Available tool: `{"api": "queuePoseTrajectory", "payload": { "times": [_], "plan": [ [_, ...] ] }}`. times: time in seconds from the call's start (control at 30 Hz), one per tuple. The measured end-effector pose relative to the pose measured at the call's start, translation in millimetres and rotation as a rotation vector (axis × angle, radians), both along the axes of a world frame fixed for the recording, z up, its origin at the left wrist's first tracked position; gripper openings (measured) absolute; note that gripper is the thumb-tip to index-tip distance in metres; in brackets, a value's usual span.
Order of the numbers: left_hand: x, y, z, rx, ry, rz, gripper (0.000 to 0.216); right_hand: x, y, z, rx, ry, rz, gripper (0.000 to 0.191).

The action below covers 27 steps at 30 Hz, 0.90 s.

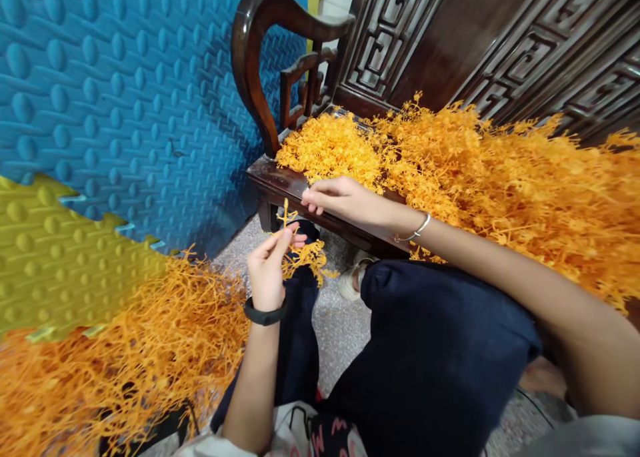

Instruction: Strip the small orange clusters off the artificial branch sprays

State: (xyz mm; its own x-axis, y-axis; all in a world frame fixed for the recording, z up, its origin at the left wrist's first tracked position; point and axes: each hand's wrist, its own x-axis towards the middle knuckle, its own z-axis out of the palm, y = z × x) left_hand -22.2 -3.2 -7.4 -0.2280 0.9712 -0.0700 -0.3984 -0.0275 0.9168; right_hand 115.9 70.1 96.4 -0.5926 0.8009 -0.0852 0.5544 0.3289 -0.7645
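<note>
My left hand, with a black band at its wrist, pinches a thin yellow-orange plastic branch. The branch's tip stands up above my fingers, and its lacy side shoots hang to the right. Up and to the right, my right hand is beside the front edge of the wooden bench, apart from the branch. Its thumb and fingertips are closed together; anything between them is too small or hidden to tell. Just behind it lies a pile of small yellow-orange plastic pieces on the seat.
A large heap of branched orange plastic sprays covers the right of the dark wooden bench. Orange stems are heaped at lower left. A curved armrest rises beside blue foam mats. My knees are below my hands.
</note>
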Motion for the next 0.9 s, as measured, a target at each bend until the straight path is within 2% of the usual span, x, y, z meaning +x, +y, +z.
{"api": "queuePoseTrajectory", "payload": {
  "times": [0.1, 0.23, 0.37, 0.47, 0.53, 0.63, 0.73, 0.9],
  "plan": [
    [-0.8, -0.3, 1.0, 0.009, -0.074, 0.047, 0.025, 1.0, -0.4, -4.0, -0.151, -0.004, 0.066, 0.049],
    [-0.1, -0.3, 0.3, 0.033, -0.103, 0.093, 0.026, 1.4, -1.4, -6.4, -0.184, -0.151, 0.308, 0.04],
    [0.0, -0.9, 1.6, 0.052, -0.103, 0.097, 0.028, 1.4, -1.8, -4.1, -0.061, -0.211, 0.392, 0.031],
    [-0.4, -1.6, 3.8, 0.113, -0.064, -0.032, 0.034, 1.1, -1.7, -2.6, 0.038, -0.2, 0.344, 0.023],
    [0.1, -1.8, 3.6, 0.146, 0.004, -0.109, 0.04, 0.0, -2.1, -2.5, 0.079, -0.184, 0.314, 0.025],
    [1.5, -1.8, 0.5, 0.121, 0.102, -0.124, 0.03, -1.9, -2.7, -3.3, 0.18, -0.214, 0.334, 0.033],
    [2.3, -2.6, -1.3, 0.083, 0.132, -0.138, 0.018, -0.5, -0.9, -3.5, 0.305, -0.275, 0.362, 0.032],
    [6.2, -6.1, 4.3, 0.024, 0.122, -0.264, 0.02, 12.6, 8.0, -0.3, 0.363, -0.306, 0.407, 0.026]
  ]
}}
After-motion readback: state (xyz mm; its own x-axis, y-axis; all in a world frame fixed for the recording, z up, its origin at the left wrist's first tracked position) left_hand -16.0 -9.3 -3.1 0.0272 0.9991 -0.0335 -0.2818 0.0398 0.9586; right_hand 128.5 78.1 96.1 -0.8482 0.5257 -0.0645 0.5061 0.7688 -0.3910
